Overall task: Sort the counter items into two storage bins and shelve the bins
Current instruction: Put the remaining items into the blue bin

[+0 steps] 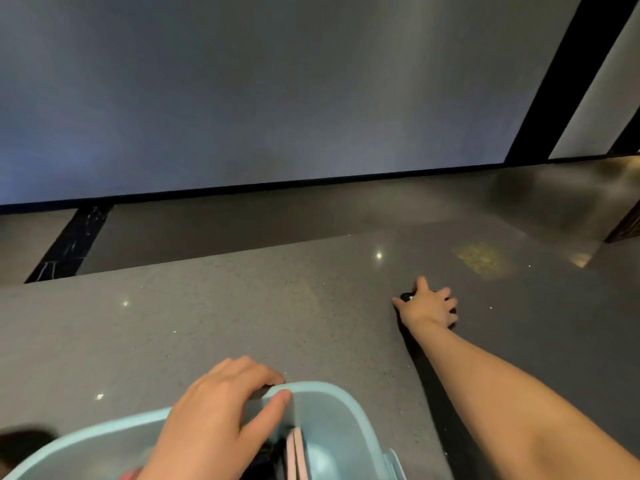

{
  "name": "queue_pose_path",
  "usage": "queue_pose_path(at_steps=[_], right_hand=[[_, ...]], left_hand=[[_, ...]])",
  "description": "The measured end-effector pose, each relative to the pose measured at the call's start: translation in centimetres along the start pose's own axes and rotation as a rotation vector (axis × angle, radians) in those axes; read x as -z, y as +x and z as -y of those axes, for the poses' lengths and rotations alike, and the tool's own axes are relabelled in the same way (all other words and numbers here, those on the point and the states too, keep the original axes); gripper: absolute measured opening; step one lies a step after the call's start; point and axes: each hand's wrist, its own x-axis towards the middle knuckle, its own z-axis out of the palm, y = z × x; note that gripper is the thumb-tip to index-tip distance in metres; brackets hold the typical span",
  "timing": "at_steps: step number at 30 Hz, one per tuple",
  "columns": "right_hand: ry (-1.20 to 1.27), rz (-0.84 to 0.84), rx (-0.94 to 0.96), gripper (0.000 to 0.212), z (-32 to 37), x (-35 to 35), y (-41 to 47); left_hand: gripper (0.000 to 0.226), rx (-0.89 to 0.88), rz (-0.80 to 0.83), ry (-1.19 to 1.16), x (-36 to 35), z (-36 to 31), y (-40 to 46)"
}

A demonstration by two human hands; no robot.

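A light blue plastic bin point(332, 407) stands at the near edge of the grey counter point(242, 306). My left hand point(214, 417) grips its far rim, thumb inside and fingers over the outside. Inside the bin I see a pink flat item point(297, 455) standing on edge beside something dark. My right hand point(429, 304) reaches far out over the counter and closes on a small black object point(407, 297), mostly hidden under the palm.
The counter ends at a far edge, with a darker floor point(242, 216) and a grey wall point(277, 81) beyond. A black vertical strip point(561, 74) stands at the upper right. A dark blurred shape point(20, 445) sits at the bottom left.
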Motion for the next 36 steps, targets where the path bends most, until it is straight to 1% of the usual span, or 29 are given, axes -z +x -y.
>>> queue_pose_path(at_steps=[2, 4, 5, 7, 9, 10, 12, 14, 17, 19, 21, 24, 27, 28, 30, 32, 34, 36], right_hand=[[0.012, 0.023, -0.013, 0.047, -0.3, 0.1, -0.4], [0.021, 0.057, -0.024, 0.048, -0.8, 0.7, -0.9], [0.030, 0.067, -0.028, 0.051, -1.1, 1.1, -1.4], [0.077, 0.075, -0.041, 0.066, -1.5, 2.2, -3.1], [0.175, 0.047, 0.015, 0.076, -1.1, 3.6, -5.6], [0.236, 0.026, 0.097, 0.077, -0.9, 4.3, -7.0], [0.371, 0.043, 0.319, 0.079, -0.2, 6.2, -10.5], [0.481, 0.126, 0.519, 0.079, 0.4, 8.6, -14.9], [0.534, 0.245, 0.787, 0.078, 0.4, 12.2, -21.7], [0.470, 0.284, 0.963, 0.076, -0.2, 13.9, -25.8], [0.320, 0.332, 1.075, 0.074, -1.0, 13.7, -28.6], [0.078, 0.402, 1.119, 0.075, -2.2, 11.1, -30.6], [-0.113, 0.385, 1.130, 0.084, -2.8, 9.5, -31.6], [-0.124, 0.400, 1.111, 0.086, -2.9, 9.3, -31.8], [-0.096, 0.485, 1.088, 0.086, -3.1, 9.1, -32.2], [-0.085, 0.533, 1.100, 0.084, -3.3, 9.1, -32.6], [-0.069, 0.499, 1.102, 0.086, -3.7, 9.0, -32.9], [-0.079, 0.437, 1.097, 0.094, -3.9, 9.0, -33.1]], left_hand=[[0.051, 0.003, -0.003, 0.014, 0.1, -0.4, -0.1], [0.052, 0.007, -0.002, 0.021, 0.4, -0.6, -0.2], [0.052, 0.008, -0.001, 0.023, 0.5, -0.7, -0.3], [0.053, 0.011, -0.005, 0.055, 0.8, -1.0, -0.5], [0.054, 0.003, -0.008, 0.078, 1.0, -1.0, -0.7], [0.052, 0.000, 0.001, 0.081, 1.1, -1.0, -0.8], [0.037, 0.023, 0.010, 0.043, 1.4, -0.8, -0.9], [0.021, 0.091, 0.007, -0.040, 2.6, -0.7, -1.1], [0.016, 0.205, -0.022, -0.100, 5.2, -0.3, -2.3], [0.013, 0.218, -0.098, -0.134, 6.8, -0.5, -4.2], [0.011, 0.223, -0.153, -0.137, 7.5, -1.2, -6.7], [0.015, 0.227, -0.139, -0.165, 6.6, -2.5, -10.5], [0.014, 0.217, -0.103, -0.195, 4.6, -3.8, -13.2], [0.014, 0.219, -0.087, -0.198, 4.1, -4.0, -13.7], [0.016, 0.224, -0.057, -0.176, 3.5, -4.3, -14.1], [0.016, 0.240, -0.073, -0.162, 3.3, -4.0, -13.6], [0.015, 0.263, -0.066, -0.156, 3.4, -3.9, -13.3], [0.014, 0.248, -0.045, -0.148, 3.3, -3.8, -13.2]])
